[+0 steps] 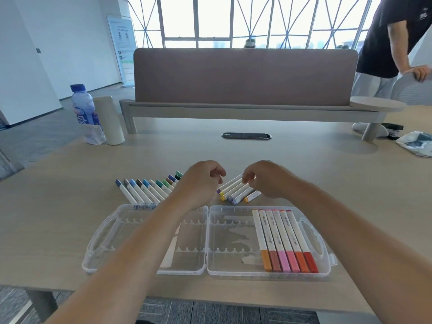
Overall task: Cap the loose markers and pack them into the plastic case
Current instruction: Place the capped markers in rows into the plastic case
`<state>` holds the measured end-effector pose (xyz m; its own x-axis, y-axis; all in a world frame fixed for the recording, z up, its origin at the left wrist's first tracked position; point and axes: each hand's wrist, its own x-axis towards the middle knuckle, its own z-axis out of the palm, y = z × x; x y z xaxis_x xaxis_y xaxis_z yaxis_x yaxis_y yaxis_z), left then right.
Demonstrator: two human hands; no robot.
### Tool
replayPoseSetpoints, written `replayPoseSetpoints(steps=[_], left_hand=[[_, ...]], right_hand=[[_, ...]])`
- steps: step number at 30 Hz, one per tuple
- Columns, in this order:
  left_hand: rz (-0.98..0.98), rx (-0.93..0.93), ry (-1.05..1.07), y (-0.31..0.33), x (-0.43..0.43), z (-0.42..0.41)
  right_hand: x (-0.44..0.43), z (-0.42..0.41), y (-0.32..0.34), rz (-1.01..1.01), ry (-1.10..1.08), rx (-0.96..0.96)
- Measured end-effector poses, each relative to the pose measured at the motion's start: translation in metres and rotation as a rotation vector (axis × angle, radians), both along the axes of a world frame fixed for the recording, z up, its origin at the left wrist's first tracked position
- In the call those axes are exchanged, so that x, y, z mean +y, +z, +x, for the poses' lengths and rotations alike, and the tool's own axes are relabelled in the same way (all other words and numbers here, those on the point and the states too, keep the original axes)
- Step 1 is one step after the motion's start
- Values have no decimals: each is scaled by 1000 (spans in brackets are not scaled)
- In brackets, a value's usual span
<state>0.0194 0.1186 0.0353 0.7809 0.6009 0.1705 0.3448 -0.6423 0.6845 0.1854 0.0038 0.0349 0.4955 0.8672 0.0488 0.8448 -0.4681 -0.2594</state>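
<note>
A clear plastic case (208, 239) lies open flat near the table's front edge. Its right half holds several capped markers (284, 239) in orange, pink and red tones. Behind the left half lies a row of blue, grey, brown and green markers (146, 189). A small bunch of purple, yellow and orange markers (236, 190) lies behind the case's middle. My right hand (266, 178) pinches the far end of the top marker in that bunch. My left hand (203, 181) hovers beside it with fingers curled; whether it holds something is hidden.
A water bottle (85, 113) and a pale cylinder (109, 120) stand at the back left. A brown divider panel (245, 76) runs across the back. A patterned cloth (418, 142) lies at the far right, where a person (392, 43) stands by a chair.
</note>
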Motion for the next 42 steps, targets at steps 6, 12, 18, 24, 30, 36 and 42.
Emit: replayPoseSetpoints(steps=[6,12,18,24,30,36,42], left_hand=[[-8,11,-15,-4,2,2],[-10,12,-14,-6,3,1],[-11,19,-21,-7,0,2],[15,37,-23,-6,-3,3],[16,40,-23,-5,-4,3],[19,38,-27,-3,-6,1],[11,24,-28,-1,-5,-1]], right_hand=[[9,-2,-5,-122,44,-159],[12,-3,-5,-180,80,-208],[12,-4,-5,-208,96,-237],[11,-6,-5,-218,86,-206],[9,-8,-4,-200,94,-170],[4,-8,-2,-228,158,-145],[-1,-6,-4,-124,178,-306]])
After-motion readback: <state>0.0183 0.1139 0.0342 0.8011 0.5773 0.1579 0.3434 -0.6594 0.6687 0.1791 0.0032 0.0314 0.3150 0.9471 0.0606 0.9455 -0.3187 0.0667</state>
